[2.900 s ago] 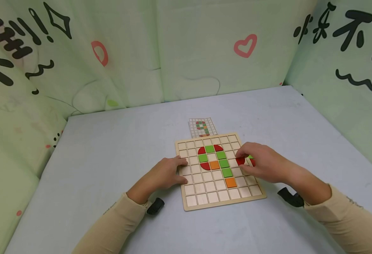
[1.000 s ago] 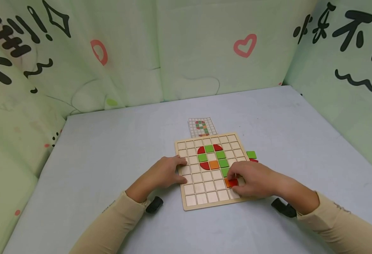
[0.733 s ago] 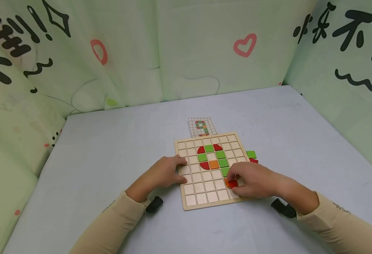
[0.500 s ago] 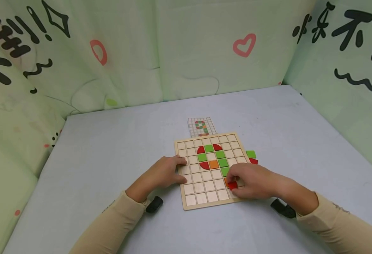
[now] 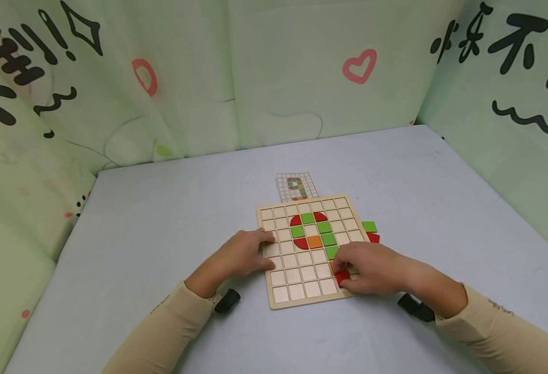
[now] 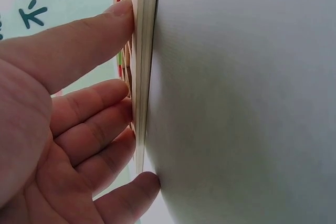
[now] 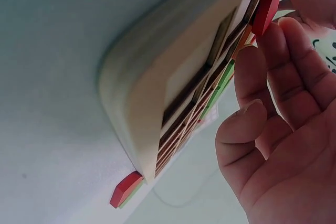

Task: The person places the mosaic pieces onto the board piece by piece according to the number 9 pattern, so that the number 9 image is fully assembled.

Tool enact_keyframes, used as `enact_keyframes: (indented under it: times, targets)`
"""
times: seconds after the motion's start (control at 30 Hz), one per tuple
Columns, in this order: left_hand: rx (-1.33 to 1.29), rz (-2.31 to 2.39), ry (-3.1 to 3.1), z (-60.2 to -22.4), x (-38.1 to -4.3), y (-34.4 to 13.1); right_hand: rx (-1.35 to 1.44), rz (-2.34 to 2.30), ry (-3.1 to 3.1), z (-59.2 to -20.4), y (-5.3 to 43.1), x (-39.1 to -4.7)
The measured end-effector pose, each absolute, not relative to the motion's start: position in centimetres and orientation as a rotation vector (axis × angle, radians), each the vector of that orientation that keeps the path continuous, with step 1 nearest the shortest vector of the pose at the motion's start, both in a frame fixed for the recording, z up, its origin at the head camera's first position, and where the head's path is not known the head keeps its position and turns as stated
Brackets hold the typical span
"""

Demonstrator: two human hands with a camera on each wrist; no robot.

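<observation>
Pinched between the thumb and fingers of my right hand (image 5: 372,267) is a red tile (image 5: 342,279), low on the right half of the wooden grid board (image 5: 297,302). In the right wrist view the red tile (image 7: 269,4) is tilted against the grid. An orange tile just above it is mostly covered by the fingers. My left hand (image 5: 241,254) rests with loose fingers along the board's left edge; the left wrist view has its fingertips touching the board's side (image 6: 143,72). Green tiles (image 5: 328,239), red curved tiles (image 5: 301,243) and another orange tile (image 5: 315,241) lie in the cells.
A pattern card (image 5: 297,187) lies behind the board, partly under its far edge. Right of the board are a loose green tile (image 5: 369,226) and a red tile (image 5: 373,237). A white-covered table (image 5: 171,202) surrounds these, with printed curtains (image 5: 283,78) behind.
My right hand has carried the red tile from the board's right side to the orange tile, then slid it slightly toward the near edge. The left hand has stayed at the board's edge.
</observation>
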State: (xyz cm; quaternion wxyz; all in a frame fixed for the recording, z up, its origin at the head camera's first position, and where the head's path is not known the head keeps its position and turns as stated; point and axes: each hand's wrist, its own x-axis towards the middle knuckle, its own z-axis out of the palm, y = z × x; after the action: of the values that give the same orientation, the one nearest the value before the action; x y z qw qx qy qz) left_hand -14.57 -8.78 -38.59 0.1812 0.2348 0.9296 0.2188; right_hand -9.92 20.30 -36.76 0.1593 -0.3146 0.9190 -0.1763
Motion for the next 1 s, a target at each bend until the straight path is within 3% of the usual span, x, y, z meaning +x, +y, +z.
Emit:
enact_keyframes:
  times: [1.0]
  targets:
    - [0.664, 0.606, 2.629, -38.53, -14.50, -8.82, -0.969, -0.661, 2.528, -36.90, 20.45, -10.13]
